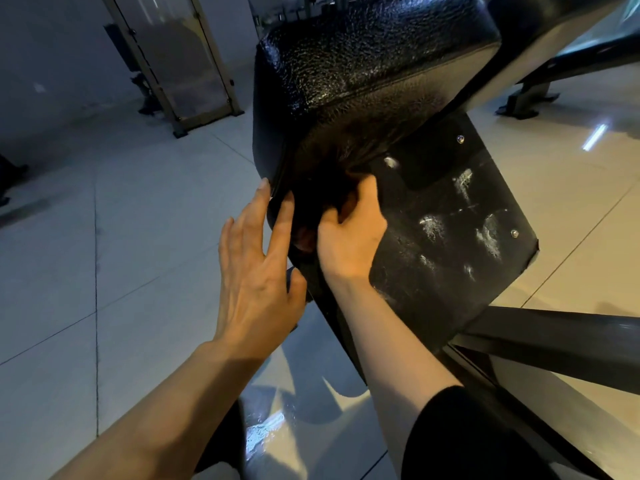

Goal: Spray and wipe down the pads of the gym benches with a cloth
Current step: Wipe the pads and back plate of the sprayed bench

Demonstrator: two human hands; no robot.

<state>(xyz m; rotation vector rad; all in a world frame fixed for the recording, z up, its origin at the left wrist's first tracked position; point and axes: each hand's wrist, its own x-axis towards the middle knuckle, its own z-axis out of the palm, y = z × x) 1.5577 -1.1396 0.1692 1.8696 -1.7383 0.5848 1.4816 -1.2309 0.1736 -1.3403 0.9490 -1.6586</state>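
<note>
A black textured bench pad fills the top middle, seen from low at its end. Under it runs the pad's black backing board, with white smears and two screws. My right hand curls its fingers round a dark bunched cloth and presses it against the pad's lower corner. The cloth is in shadow and hard to tell from the pad. My left hand lies beside it with straight fingers, whose tips touch the pad's edge. No spray bottle shows.
A black steel frame beam runs right from below the board. Glossy floor tiles spread to the left. A clear panel in a metal frame stands at the back left. The foot of another machine sits at the top right.
</note>
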